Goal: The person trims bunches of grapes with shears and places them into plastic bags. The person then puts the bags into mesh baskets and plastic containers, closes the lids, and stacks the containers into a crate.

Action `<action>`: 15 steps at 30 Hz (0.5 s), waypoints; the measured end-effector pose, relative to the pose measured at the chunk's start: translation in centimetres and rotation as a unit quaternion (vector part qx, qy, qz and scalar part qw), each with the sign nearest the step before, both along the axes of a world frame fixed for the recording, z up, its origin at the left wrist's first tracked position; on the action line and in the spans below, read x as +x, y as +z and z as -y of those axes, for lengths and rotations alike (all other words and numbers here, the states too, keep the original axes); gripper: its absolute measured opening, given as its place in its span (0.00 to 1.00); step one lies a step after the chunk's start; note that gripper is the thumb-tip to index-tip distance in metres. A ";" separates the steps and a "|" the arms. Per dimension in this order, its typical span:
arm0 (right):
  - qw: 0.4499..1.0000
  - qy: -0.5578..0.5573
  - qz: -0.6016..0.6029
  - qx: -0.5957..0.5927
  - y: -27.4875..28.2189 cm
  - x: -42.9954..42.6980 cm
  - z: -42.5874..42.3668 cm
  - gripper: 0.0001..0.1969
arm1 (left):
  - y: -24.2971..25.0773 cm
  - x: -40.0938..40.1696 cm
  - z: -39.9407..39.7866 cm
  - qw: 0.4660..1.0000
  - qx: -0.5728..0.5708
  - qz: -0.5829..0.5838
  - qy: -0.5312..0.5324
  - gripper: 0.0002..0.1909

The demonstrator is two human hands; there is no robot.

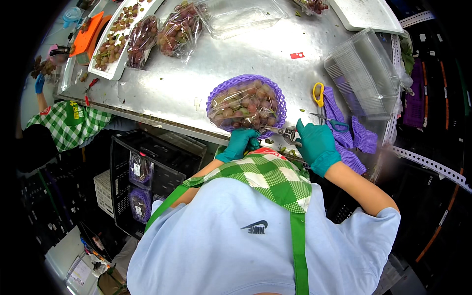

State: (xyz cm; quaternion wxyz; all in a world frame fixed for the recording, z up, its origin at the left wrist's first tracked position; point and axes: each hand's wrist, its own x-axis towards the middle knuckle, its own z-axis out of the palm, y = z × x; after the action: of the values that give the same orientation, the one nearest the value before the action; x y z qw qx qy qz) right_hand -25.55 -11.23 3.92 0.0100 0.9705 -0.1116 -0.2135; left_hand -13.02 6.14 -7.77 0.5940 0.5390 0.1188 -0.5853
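Note:
In front of me a clear plastic bag of grapes (pixel 245 105) lies within a purple foam net (pixel 282 103) on the metal table. My left hand (pixel 241 142), in a green glove, has its fingers curled at the pack's near end; exactly which part they pinch is hidden. Gloved alike, my right hand (pixel 319 145) grips a pair of pruning shears (pixel 289 134) from the right. The blade tips reach the near end of the bag, beside my left fingers. Small green stem cuttings (pixel 287 150) lie under the shears.
Yellow-handled scissors (pixel 318 95), teal-handled scissors (pixel 339 126) and purple foam nets (pixel 344 155) lie at right. Stacked clear trays (pixel 363 75) stand behind them. Bagged grapes (pixel 180 31) and a white foam tray (pixel 117 70) are at back left. A co-worker's gloved hand (pixel 40 84) holds grapes at far left.

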 end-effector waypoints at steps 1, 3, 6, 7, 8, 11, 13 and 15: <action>1.000 -0.010 0.004 0.018 0.1 -0.2 0.0 0.26 | 0.0 0.0 0.0 1.000 0.000 -0.004 -0.001 0.07; 0.999 -0.022 0.010 0.035 0.1 -0.4 0.0 0.26 | 0.1 0.0 0.1 1.000 0.001 -0.006 0.002 0.07; 0.999 -0.028 0.019 0.020 -0.2 -0.5 -0.4 0.26 | -0.1 0.0 0.0 1.000 -0.006 -0.011 0.003 0.07; 0.999 -0.029 0.020 0.007 -0.5 -0.6 -0.4 0.26 | -0.3 0.0 0.0 1.000 -0.010 -0.013 0.003 0.06; 0.999 -0.030 0.022 -0.006 -0.7 -0.6 -0.5 0.26 | -0.5 0.0 0.0 1.000 -0.010 -0.012 0.004 0.07; 0.999 -0.030 -0.003 -0.020 -0.2 0.1 -0.7 0.27 | -0.8 -0.1 -0.1 1.000 -0.008 -0.011 0.006 0.07; 1.000 -0.028 0.007 -0.009 -0.6 0.0 -0.6 0.26 | -0.6 0.0 -0.1 1.000 -0.006 -0.009 0.001 0.07; 0.999 -0.030 0.011 0.007 -1.0 -0.2 -0.4 0.25 | -0.5 -0.1 -0.1 1.000 -0.007 -0.016 0.004 0.07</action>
State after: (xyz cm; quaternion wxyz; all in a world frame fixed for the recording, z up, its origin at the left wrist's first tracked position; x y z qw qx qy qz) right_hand -25.76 -10.81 2.89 -0.0043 0.9692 -0.1389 -0.2034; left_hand -13.10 6.25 -8.29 0.5980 0.5254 0.1265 -0.5919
